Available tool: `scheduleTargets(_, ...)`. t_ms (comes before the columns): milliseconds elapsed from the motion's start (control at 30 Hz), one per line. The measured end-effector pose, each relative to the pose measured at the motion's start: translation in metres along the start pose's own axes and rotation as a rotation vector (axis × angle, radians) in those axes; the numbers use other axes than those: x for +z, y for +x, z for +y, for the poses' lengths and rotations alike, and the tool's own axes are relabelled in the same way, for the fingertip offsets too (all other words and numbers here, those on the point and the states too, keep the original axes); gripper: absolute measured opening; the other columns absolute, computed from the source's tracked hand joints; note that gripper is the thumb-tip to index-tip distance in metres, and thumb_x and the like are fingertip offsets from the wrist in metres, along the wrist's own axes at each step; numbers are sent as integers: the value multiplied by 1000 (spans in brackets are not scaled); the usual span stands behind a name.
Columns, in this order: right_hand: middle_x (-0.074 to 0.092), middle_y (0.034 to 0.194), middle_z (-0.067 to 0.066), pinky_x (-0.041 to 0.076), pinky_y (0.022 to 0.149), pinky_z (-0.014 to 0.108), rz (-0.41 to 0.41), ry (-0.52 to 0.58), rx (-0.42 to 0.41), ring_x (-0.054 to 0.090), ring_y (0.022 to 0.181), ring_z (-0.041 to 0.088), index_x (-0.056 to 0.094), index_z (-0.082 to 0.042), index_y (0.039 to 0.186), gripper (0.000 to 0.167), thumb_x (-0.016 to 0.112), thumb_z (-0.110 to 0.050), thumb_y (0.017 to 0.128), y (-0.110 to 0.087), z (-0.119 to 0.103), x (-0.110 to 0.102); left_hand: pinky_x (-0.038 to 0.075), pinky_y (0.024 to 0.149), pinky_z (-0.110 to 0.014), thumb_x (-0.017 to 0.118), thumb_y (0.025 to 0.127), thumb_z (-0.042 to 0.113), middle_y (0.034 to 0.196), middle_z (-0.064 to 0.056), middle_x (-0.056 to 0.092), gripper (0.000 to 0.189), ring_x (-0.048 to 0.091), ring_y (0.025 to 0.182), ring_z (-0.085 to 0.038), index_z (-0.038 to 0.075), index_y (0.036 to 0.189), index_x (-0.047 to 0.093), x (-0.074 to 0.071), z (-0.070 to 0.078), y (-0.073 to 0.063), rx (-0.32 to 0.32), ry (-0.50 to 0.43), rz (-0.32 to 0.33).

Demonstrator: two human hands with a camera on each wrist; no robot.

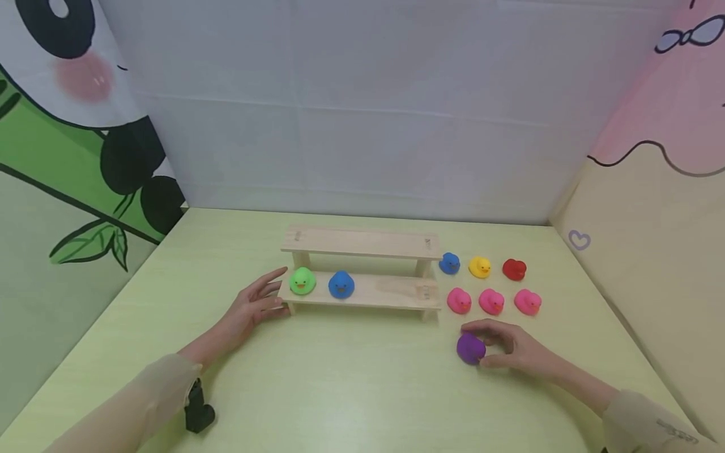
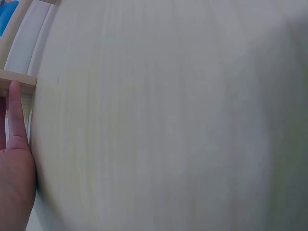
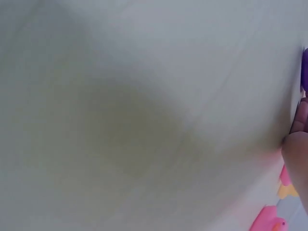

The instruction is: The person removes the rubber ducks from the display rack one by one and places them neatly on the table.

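Note:
A two-step wooden shelf (image 1: pixel 362 242) stands mid-table in the head view. Its lower step carries a green rubber duck (image 1: pixel 303 281) and a blue rubber duck (image 1: pixel 342 285), side by side toward the left. My left hand (image 1: pixel 249 311) is at the shelf's left end, fingers extended; the left wrist view has a fingertip against the edge of a wooden board (image 2: pixel 21 79). To the right and in front of the shelf, my right hand (image 1: pixel 518 349) holds a purple rubber duck (image 1: pixel 471 348) between thumb and fingers, low over the table. Only a sliver of that duck enters the right wrist view.
Right of the shelf, a second blue duck (image 1: pixel 450 263), a yellow duck (image 1: pixel 479 267) and a red duck (image 1: pixel 514 270) form a back row. Pink ducks (image 1: pixel 491 302) line up before them. Printed panels wall the table (image 1: pixel 340 377) at the back and sides.

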State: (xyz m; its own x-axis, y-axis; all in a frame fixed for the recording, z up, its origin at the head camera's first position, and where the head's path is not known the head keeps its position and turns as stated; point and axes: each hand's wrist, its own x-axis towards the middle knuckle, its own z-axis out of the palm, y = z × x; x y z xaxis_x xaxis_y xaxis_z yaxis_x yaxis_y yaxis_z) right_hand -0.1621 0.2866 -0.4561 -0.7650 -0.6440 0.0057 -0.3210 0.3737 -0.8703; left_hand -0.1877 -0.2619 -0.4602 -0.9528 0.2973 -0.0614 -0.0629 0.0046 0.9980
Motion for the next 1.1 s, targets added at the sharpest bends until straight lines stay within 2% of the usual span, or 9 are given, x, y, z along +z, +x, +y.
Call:
scheduleTargets(100,58,140,16,53,97,18,-15,-34,-1,56,121,-1,51,-7,141,56,72,-13,89,1,-5,-2,58,95,-29,55,99,9,133,10,54,67,63,115,-4,16,158,23,0,0,0,5,-5,-4)
scheduleTargets(233,57,140,14,54,98,23,-25,-93,-11,57,124,9,51,-11,141,57,72,-17,89,7,-17,-6,58,95,-29,54,99,8,133,10,55,67,63,115,-5,15,158,23,0,1,0,11,-13,-8)
scheduleTargets(433,60,135,13,55,99,30,16,-136,-86,60,121,19,55,-12,136,49,71,-13,90,19,-40,-6,58,94,-29,55,99,9,132,11,56,68,64,114,-4,15,158,23,1,1,1,5,-9,-7)
scheduleTargets(533,60,136,7,55,99,33,34,-147,-103,61,120,24,56,-14,136,49,71,-12,89,28,-52,-3,58,94,-29,55,99,9,131,11,56,67,64,114,-5,15,158,23,1,1,1,5,-13,-7)
scheduleTargets(700,58,140,-3,53,102,39,44,-160,-77,58,123,27,53,-23,140,54,72,-16,90,49,-67,6,58,94,-29,54,99,9,132,11,56,67,63,114,-4,15,158,23,0,1,1,6,-10,-11)
scheduleTargets(867,58,142,0,53,103,45,71,-152,-115,59,126,25,53,-20,141,55,72,-17,90,75,-81,17,58,94,-28,54,99,8,131,11,56,67,63,114,-4,14,158,22,-1,0,1,9,-21,-13)
scheduleTargets(1100,57,143,2,49,109,48,86,-104,-95,55,131,23,54,-20,140,56,74,-25,89,113,-94,37,57,95,-29,54,100,8,132,11,55,67,63,115,-4,15,158,22,-1,0,0,15,-8,-17)
